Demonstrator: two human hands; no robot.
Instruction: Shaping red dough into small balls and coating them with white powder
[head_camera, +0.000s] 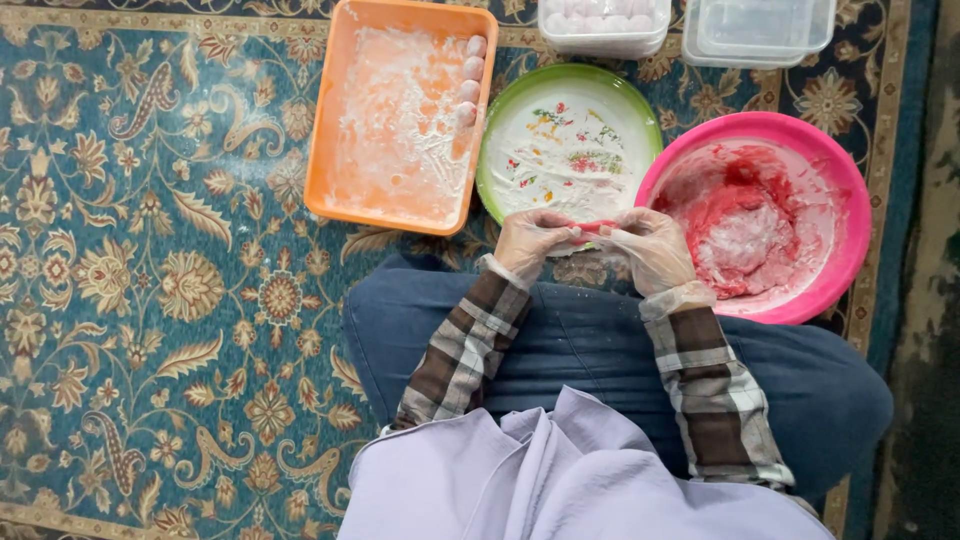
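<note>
My left hand (533, 240) and my right hand (652, 246), both in thin clear gloves, meet above my knees and pinch a small piece of red dough (592, 229) between their fingertips. Just beyond them lies a green-rimmed floral plate (500, 130) dusted with flour. To the right stands a pink bowl (845, 200) holding a lump of red and white dough (745, 230).
An orange tray (325, 120) coated in flour holds several pink dough balls (470, 75) along its right wall. Two clear plastic tubs (605, 40) (760, 30) stand at the top edge. Everything rests on a patterned teal carpet (150, 280); my legs fill the lower middle.
</note>
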